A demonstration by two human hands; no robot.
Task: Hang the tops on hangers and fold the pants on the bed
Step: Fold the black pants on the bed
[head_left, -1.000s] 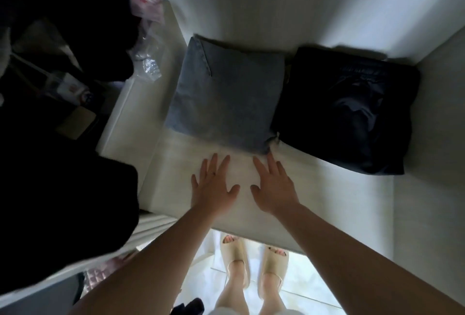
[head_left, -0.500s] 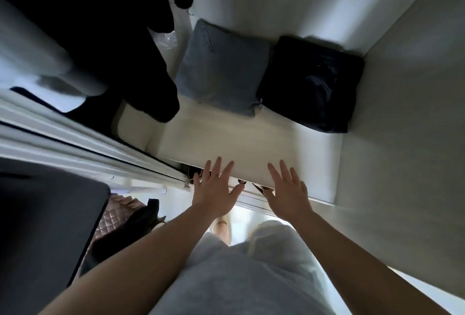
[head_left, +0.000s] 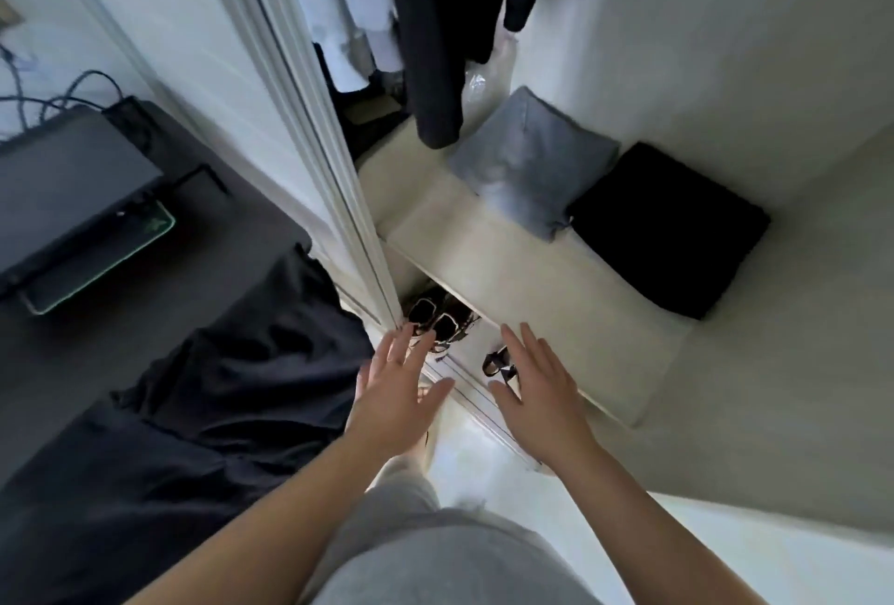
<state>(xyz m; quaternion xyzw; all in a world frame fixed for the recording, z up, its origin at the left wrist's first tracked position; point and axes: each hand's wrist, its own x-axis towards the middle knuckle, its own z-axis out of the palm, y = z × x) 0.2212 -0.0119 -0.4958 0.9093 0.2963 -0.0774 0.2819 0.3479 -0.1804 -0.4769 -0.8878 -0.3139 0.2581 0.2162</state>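
On the wardrobe shelf (head_left: pixel 532 304) we see two folded pairs lying side by side and touching: the grey pants (head_left: pixel 527 169) on the left, the black pants (head_left: pixel 667 227) on the right. Dark tops (head_left: pixel 425 24) hang above the shelf's left end. Our left hand (head_left: pixel 392 391) and right hand (head_left: pixel 537 391) hover before the shelf's front edge, both released, fingers spread, holding nothing. Shoes (head_left: pixel 435 321) sit under the shelf. A crumpled black garment (head_left: pixel 232 377) lies on the dark surface at our left.
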